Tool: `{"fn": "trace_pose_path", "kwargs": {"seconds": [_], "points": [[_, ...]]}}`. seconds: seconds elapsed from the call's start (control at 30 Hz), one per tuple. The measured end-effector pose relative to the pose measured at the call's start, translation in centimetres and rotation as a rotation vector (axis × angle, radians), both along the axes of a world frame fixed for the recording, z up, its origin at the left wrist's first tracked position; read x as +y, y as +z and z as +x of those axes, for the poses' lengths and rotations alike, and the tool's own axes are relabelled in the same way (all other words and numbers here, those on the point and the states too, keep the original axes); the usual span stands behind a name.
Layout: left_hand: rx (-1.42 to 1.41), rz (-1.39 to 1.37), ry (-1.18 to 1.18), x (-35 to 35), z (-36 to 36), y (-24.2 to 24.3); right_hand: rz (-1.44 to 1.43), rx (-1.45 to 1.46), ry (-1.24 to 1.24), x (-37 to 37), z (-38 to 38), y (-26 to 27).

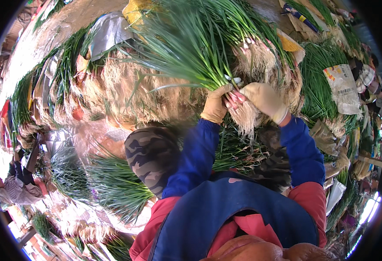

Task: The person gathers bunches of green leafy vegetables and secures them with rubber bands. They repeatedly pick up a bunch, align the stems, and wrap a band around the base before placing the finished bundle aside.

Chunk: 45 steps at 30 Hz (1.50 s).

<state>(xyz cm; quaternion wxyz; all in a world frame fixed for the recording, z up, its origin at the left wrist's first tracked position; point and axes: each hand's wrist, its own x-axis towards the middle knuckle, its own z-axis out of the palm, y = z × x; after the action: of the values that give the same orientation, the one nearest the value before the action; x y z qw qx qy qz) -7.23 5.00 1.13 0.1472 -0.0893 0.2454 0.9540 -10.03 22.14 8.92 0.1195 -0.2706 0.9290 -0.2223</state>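
Observation:
A tan glove covers my left hand [215, 103], which is closed around the lower stalks of a bunch of green onions [207, 73]. The long green leaves fan up and to the left, while the pinkish bulbs and pale roots [244, 117] hang below the grip. My right hand [266, 99], in a similar glove, is at the right side of the bulbs. Its fingertips touch or nearly touch them; whether they pinch anything is hidden by blur and the glove. White bulb ends show between the two hands.
Rows of green onions with tangled roots [129, 84] lie ahead and to the left. Another pile [119, 182] lies left of my camouflage-clad knee [153, 153]. A printed white sack [342, 88] rests on onions at right. Other people [23, 189] are at the far left and far right.

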Motion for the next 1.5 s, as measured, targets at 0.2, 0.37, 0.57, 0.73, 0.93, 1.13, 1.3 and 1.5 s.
{"fn": "trace_pose_path", "kwargs": {"seconds": [0.2, 0.37, 0.57, 0.73, 0.93, 1.13, 1.3, 1.5], "points": [[0.016, -0.003, -0.007, 1.3, 1.1, 0.3, -0.575, -0.537, -0.357, -2.7, -3.4, -2.1], [-0.073, 0.097, 0.077, 1.6, 1.9, -0.3, -0.707, -0.557, -0.486, -3.9, -2.2, -4.0], [-0.047, -0.185, -0.017, -0.1, 2.0, 0.2, 0.039, 0.316, -0.261, -0.3, -0.1, -3.6], [-0.085, -0.166, 0.093, -1.1, 1.8, 0.5, 0.991, -0.243, 0.074, 4.3, 3.8, -5.0], [-0.078, 0.118, 0.008, -1.4, 2.0, -1.4, 0.672, -0.155, 0.14, 4.7, 0.2, -3.7], [-0.141, 0.146, 0.097, -0.1, 1.8, -2.5, 0.095, 0.239, -0.504, -1.4, -12.6, -2.1], [-0.131, 0.057, -0.015, -1.5, 1.4, -2.2, 0.022, 0.208, -0.573, -2.1, -12.4, -1.7], [0.073, 0.167, 0.049, -1.5, 1.6, -1.6, -0.275, 0.335, -0.282, -2.4, -2.6, -0.2]]}}
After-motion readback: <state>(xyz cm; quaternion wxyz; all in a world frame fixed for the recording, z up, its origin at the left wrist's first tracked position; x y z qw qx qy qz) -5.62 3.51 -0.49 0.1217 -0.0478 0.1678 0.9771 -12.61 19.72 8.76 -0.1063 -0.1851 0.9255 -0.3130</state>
